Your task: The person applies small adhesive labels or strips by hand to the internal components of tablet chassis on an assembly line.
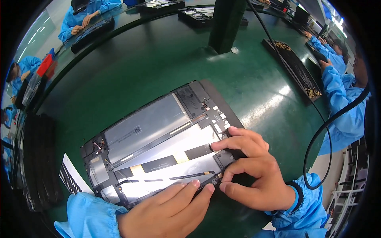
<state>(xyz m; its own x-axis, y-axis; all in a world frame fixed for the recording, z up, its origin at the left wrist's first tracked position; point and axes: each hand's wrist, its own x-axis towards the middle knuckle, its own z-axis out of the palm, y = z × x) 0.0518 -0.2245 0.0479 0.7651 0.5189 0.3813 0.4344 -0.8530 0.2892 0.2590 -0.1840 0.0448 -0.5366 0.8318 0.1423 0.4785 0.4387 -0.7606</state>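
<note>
An opened tablet (pixel 174 141) lies tilted on the table, its inside facing up. It shows a large grey battery (pixel 149 123), a small circuit board (pixel 216 119) and a black ribbon strip (pixel 160 163) with yellowish tape. A thin black cable (pixel 166 177) runs near the close edge. My left hand (pixel 170 210) lies along that edge, fingers stretched out with their tips on it. My right hand (pixel 254 170) is at the right end: one finger presses the strip's end, another rests by the board. Its thumb and a bent finger pinch together beside the near corner; whatever is between them is hidden.
A white sheet of black stickers (pixel 73 174) lies left of the tablet. Stacked black trays (pixel 41 158) stand farther left. A green post (pixel 226 27) rises behind; a black tray of cables (pixel 295 71) and a hanging black cable (pixel 307 154) are right. Co-workers in blue sit around.
</note>
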